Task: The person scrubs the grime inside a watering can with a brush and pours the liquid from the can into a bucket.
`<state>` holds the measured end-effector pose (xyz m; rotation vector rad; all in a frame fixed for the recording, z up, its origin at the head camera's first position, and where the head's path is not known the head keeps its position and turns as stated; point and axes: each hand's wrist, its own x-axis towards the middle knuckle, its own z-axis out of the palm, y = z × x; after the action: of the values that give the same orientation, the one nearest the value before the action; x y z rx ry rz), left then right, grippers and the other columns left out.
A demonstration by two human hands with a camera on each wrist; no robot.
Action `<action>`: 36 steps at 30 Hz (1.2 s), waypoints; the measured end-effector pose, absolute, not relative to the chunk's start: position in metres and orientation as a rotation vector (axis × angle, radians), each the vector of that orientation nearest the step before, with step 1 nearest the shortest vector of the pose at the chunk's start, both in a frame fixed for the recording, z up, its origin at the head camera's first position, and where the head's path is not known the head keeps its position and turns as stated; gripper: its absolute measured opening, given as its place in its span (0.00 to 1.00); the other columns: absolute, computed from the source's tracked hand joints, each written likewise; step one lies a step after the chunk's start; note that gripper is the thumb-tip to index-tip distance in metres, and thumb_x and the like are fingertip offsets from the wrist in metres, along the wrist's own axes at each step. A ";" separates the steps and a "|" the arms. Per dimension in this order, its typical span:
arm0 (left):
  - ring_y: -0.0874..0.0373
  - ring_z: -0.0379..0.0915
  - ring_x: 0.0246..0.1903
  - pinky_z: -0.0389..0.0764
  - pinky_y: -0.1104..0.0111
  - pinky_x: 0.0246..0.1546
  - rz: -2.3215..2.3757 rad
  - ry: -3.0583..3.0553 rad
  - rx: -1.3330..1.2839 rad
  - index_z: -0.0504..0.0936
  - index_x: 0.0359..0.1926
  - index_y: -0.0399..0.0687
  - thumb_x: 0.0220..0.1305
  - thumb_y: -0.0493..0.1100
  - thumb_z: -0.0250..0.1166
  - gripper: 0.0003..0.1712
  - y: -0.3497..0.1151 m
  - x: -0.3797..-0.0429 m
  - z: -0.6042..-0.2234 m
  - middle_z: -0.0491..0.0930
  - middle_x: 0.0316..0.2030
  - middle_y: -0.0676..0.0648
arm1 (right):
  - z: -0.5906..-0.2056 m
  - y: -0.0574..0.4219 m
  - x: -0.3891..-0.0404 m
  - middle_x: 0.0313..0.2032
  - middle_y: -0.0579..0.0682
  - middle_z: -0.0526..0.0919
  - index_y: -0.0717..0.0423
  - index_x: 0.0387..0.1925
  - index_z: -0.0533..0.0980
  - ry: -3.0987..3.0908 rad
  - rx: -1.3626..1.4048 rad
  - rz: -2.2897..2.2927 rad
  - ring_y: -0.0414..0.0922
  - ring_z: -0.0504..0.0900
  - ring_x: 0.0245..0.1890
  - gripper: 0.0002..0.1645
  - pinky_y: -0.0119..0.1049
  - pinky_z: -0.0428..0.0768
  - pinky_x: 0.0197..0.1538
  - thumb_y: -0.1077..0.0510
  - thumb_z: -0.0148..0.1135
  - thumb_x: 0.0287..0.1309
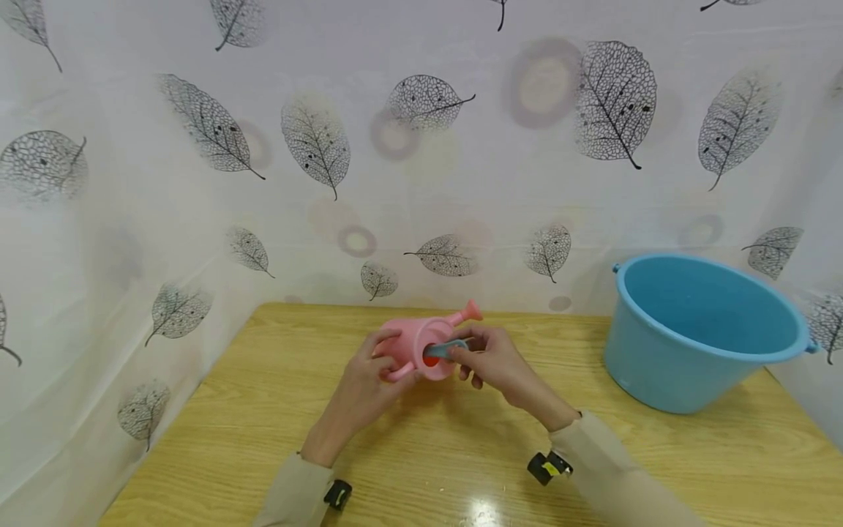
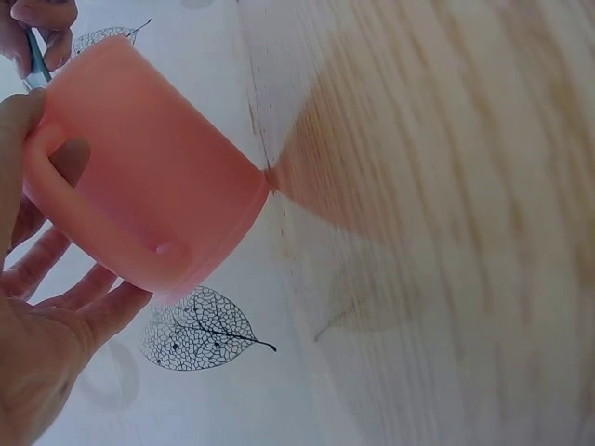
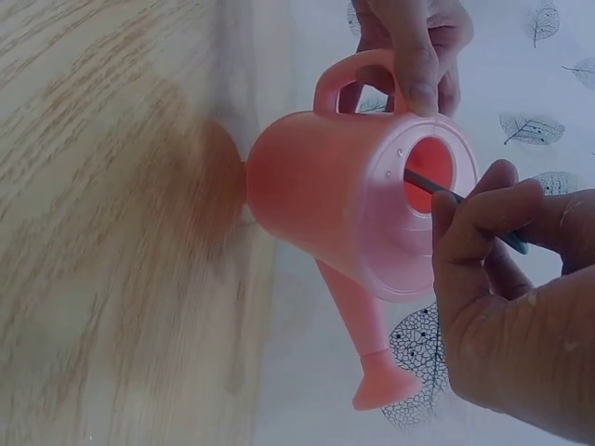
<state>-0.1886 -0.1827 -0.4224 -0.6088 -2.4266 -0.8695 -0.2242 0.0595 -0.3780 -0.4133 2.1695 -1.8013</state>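
A pink watering can is tipped on its bottom edge on the wooden table, its round mouth turned toward me and its spout pointing right. My left hand grips it around the handle side. In the right wrist view, the left thumb presses near the rim beside the handle. A slim blue-grey tool is pinched between the thumb and fingers of my right hand. Its far end reaches into the can's mouth and is hidden, so I cannot tell its kind. Red shows inside the opening.
A large light-blue bucket stands on the table at the right. Behind and at the sides hangs a whitish sheet printed with leaves. Dark camera straps are on both sleeves.
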 end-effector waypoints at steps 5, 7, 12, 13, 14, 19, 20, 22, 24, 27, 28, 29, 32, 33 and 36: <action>0.44 0.78 0.61 0.86 0.56 0.57 -0.886 -2.424 -0.607 0.81 0.20 0.42 0.59 0.48 0.77 0.19 -0.183 -0.189 -0.422 0.75 0.62 0.42 | -0.375 0.066 -0.221 0.28 0.50 0.84 0.62 0.53 0.80 2.181 -0.440 -1.784 0.41 0.77 0.22 0.16 0.27 0.72 0.20 0.60 0.66 0.67; 0.45 0.78 0.61 0.87 0.57 0.56 -0.891 -2.422 -0.603 0.80 0.19 0.44 0.59 0.48 0.77 0.20 -0.183 -0.188 -0.422 0.76 0.62 0.42 | -0.374 0.070 -0.220 0.29 0.48 0.85 0.62 0.53 0.80 2.180 -0.442 -1.783 0.40 0.77 0.21 0.15 0.27 0.72 0.20 0.60 0.65 0.67; 0.45 0.78 0.62 0.86 0.56 0.56 -0.903 -2.426 -0.582 0.79 0.18 0.44 0.59 0.48 0.77 0.20 -0.184 -0.187 -0.421 0.76 0.62 0.42 | -0.369 0.078 -0.218 0.32 0.49 0.87 0.64 0.51 0.80 2.191 -0.444 -1.779 0.41 0.78 0.22 0.15 0.27 0.73 0.20 0.60 0.65 0.67; 0.45 0.78 0.62 0.86 0.56 0.57 -0.905 -2.428 -0.580 0.80 0.19 0.44 0.59 0.48 0.77 0.20 -0.184 -0.187 -0.421 0.76 0.62 0.42 | -0.368 0.079 -0.217 0.31 0.49 0.86 0.64 0.51 0.80 2.197 -0.447 -1.773 0.41 0.78 0.23 0.15 0.27 0.73 0.20 0.59 0.66 0.67; 0.44 0.77 0.62 0.86 0.56 0.58 -0.908 -2.428 -0.579 0.80 0.19 0.43 0.59 0.48 0.77 0.20 -0.184 -0.187 -0.421 0.76 0.62 0.42 | -0.367 0.080 -0.217 0.31 0.48 0.86 0.64 0.51 0.80 2.201 -0.448 -1.771 0.41 0.78 0.23 0.15 0.27 0.73 0.20 0.60 0.65 0.67; 0.45 0.77 0.63 0.86 0.57 0.58 -0.905 -2.432 -0.578 0.79 0.18 0.44 0.59 0.48 0.77 0.21 -0.184 -0.187 -0.421 0.75 0.63 0.43 | -0.365 0.082 -0.215 0.31 0.49 0.86 0.64 0.51 0.80 2.215 -0.456 -1.754 0.41 0.78 0.23 0.15 0.28 0.73 0.19 0.59 0.65 0.67; 0.45 0.77 0.63 0.86 0.57 0.57 -0.905 -2.432 -0.578 0.79 0.18 0.44 0.59 0.48 0.77 0.21 -0.184 -0.187 -0.421 0.75 0.63 0.43 | -0.365 0.082 -0.215 0.31 0.49 0.86 0.64 0.51 0.80 2.216 -0.458 -1.753 0.41 0.78 0.23 0.15 0.28 0.73 0.19 0.60 0.65 0.67; 0.46 0.77 0.63 0.86 0.58 0.57 -0.904 -2.431 -0.580 0.78 0.18 0.45 0.59 0.48 0.77 0.21 -0.184 -0.187 -0.421 0.75 0.63 0.43 | -0.366 0.081 -0.216 0.31 0.49 0.86 0.64 0.51 0.81 2.217 -0.464 -1.752 0.41 0.78 0.23 0.15 0.28 0.73 0.19 0.60 0.65 0.67; 0.46 0.77 0.62 0.86 0.58 0.56 -0.907 -2.428 -0.585 0.78 0.18 0.45 0.59 0.48 0.77 0.21 -0.184 -0.187 -0.421 0.75 0.63 0.43 | -0.367 0.080 -0.216 0.30 0.49 0.86 0.64 0.51 0.81 2.227 -0.472 -1.746 0.41 0.78 0.22 0.15 0.28 0.74 0.19 0.60 0.66 0.66; 0.46 0.77 0.62 0.86 0.58 0.56 -0.910 -2.421 -0.593 0.78 0.18 0.46 0.59 0.48 0.77 0.21 -0.184 -0.188 -0.421 0.75 0.63 0.43 | -0.369 0.076 -0.217 0.28 0.49 0.85 0.63 0.52 0.81 2.243 -0.480 -1.731 0.41 0.77 0.21 0.16 0.28 0.74 0.19 0.60 0.67 0.66; 0.46 0.77 0.62 0.86 0.58 0.56 -0.911 -2.418 -0.595 0.78 0.18 0.46 0.59 0.48 0.77 0.21 -0.184 -0.188 -0.421 0.75 0.63 0.43 | -0.370 0.075 -0.218 0.28 0.49 0.85 0.63 0.52 0.81 2.247 -0.480 -1.728 0.41 0.77 0.21 0.16 0.28 0.74 0.19 0.60 0.67 0.65; 0.46 0.77 0.62 0.86 0.58 0.57 -0.910 -2.417 -0.597 0.78 0.18 0.46 0.59 0.48 0.77 0.21 -0.184 -0.188 -0.422 0.75 0.63 0.44 | -0.372 0.073 -0.218 0.28 0.49 0.85 0.63 0.52 0.81 2.250 -0.479 -1.724 0.41 0.77 0.21 0.16 0.28 0.74 0.19 0.60 0.67 0.65; 0.47 0.77 0.62 0.86 0.58 0.57 -0.907 -2.416 -0.598 0.79 0.19 0.46 0.59 0.48 0.77 0.20 -0.184 -0.188 -0.422 0.75 0.63 0.44 | -0.375 0.069 -0.220 0.28 0.49 0.86 0.63 0.51 0.81 2.241 -0.465 -1.726 0.41 0.77 0.21 0.15 0.27 0.74 0.19 0.61 0.66 0.66; 0.47 0.77 0.62 0.86 0.58 0.57 -0.905 -2.417 -0.598 0.79 0.19 0.46 0.59 0.48 0.77 0.20 -0.184 -0.188 -0.422 0.75 0.63 0.44 | -0.376 0.068 -0.221 0.28 0.49 0.85 0.63 0.51 0.81 2.239 -0.465 -1.728 0.41 0.77 0.21 0.14 0.27 0.74 0.19 0.61 0.66 0.66; 0.47 0.78 0.62 0.86 0.58 0.56 -0.903 -2.419 -0.596 0.80 0.20 0.45 0.59 0.48 0.77 0.19 -0.184 -0.188 -0.421 0.75 0.63 0.44 | -0.378 0.065 -0.222 0.28 0.49 0.85 0.62 0.51 0.81 2.231 -0.470 -1.729 0.42 0.77 0.21 0.14 0.27 0.73 0.19 0.61 0.66 0.66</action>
<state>-0.1882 -0.1835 -0.4214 -0.5962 -2.4187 -0.9026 -0.2223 0.0654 -0.3776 -0.4696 2.2309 -1.7288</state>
